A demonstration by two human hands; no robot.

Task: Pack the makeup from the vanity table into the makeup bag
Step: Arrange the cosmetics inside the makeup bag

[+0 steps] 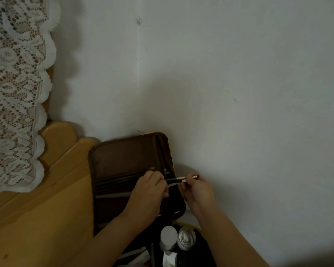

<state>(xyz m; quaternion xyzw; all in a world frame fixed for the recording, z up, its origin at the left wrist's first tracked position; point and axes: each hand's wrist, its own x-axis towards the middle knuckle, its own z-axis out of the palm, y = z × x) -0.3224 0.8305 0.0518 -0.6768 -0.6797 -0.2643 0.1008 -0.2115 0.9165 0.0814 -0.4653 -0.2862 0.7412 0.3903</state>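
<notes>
While both hands pinch the brush (pixel 183 178) | left hand (pixel 149 187) at its dark end, right hand (pixel 198 189) at its pale end | light, thin, stiff: grip mid-handle | bag (pixel 123 157) under the fingers.

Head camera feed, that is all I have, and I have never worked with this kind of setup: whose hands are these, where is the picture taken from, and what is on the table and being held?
There is no machine here. The single picture comes from a wide-angle camera worn on a person's head, looking forward and down at their own two bare hands.

The left hand and the right hand both pinch a thin makeup brush with a pale handle, held level between them, over the open makeup bag. The bag is dark brown, and its raised flap leans against the white wall. Slots in the flap already hold other slim brushes.

The bag sits on a wooden vanity table. In the bag's lower part, near the bottom edge, stand a white capped bottle and a silvery bottle. A lace cloth hangs at the left.
</notes>
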